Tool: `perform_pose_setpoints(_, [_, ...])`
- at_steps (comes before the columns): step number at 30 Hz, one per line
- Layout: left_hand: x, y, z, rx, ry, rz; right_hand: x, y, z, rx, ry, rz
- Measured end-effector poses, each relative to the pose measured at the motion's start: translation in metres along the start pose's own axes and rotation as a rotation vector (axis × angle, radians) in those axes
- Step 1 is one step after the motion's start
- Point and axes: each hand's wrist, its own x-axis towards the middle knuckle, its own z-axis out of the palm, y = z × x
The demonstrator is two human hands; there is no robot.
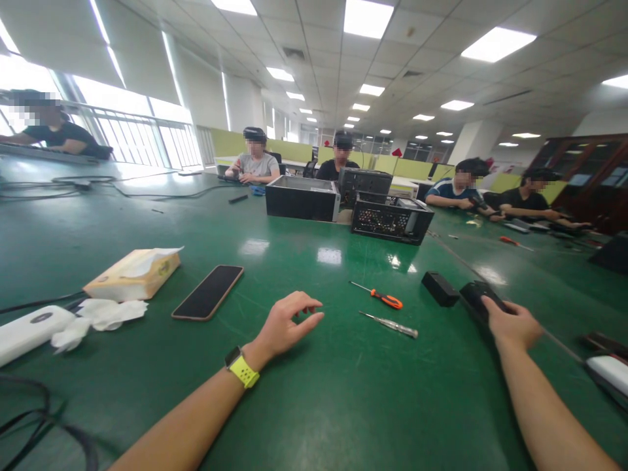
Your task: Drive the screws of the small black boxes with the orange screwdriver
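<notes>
My left hand (286,324), with a yellow-strapped watch on its wrist, hovers over the green table (314,392), fingers loosely spread and holding nothing. It is nearest an orange-handled screwdriver (380,296) and a clear-handled screwdriver (392,324), which lie just to its right. My right hand (513,324) rests on a black box-shaped device (478,297), fingers curled over its near end. A second small black box (440,288) lies just left of that device.
A dark phone (209,292), a tissue box (132,274), crumpled tissues (101,317) and a white device (29,331) lie at the left. Two open computer cases (301,197) (391,220) stand mid-table. Several people sit along the far edge. Cables trail at the near left.
</notes>
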Motion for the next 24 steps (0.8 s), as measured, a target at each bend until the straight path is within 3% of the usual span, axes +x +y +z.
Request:
perform_pose_setpoints(7, [-0.001,-0.002,0.002,-0.001,0.001,0.008,0.000,0.007,0.015,-0.111,-0.074,-0.011])
perform_pose_setpoints(24, [-0.002,-0.002,0.003,-0.016,-0.040,0.006,-0.006,0.005,0.015,-0.163,-0.066,0.002])
